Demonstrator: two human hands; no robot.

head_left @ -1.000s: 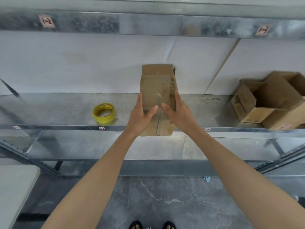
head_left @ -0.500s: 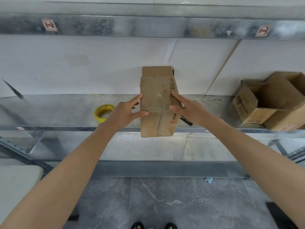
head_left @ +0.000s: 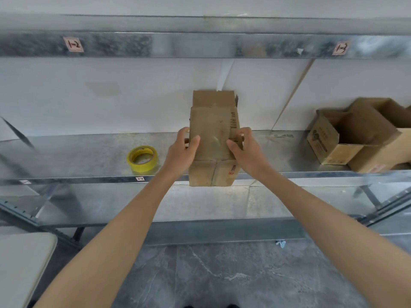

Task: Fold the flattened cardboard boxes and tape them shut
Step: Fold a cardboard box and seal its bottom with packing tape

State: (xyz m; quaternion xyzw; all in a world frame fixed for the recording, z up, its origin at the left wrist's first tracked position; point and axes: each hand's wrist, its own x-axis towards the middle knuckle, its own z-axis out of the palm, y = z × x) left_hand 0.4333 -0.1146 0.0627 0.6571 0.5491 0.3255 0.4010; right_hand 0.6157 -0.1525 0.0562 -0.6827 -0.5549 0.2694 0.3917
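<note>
View count: 1. Head-worn wide-angle camera, facing forward and down; close to metal shelf (head_left: 89,161); floor (head_left: 222,274) below, upper shelf beam (head_left: 200,44) at top.

shelf (head_left: 89,161) bare left of tape roll (head_left: 142,158) | open boxes (head_left: 355,138) block right end

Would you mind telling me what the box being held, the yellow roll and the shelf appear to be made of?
The box looks like brown corrugated cardboard, matte and creased, with worn flap edges. The yellow roll seems to be adhesive tape, slightly glossy, wound in a ring around a hollow core. The shelf appears to be galvanized sheet metal: grey, mottled and faintly reflective.
</note>
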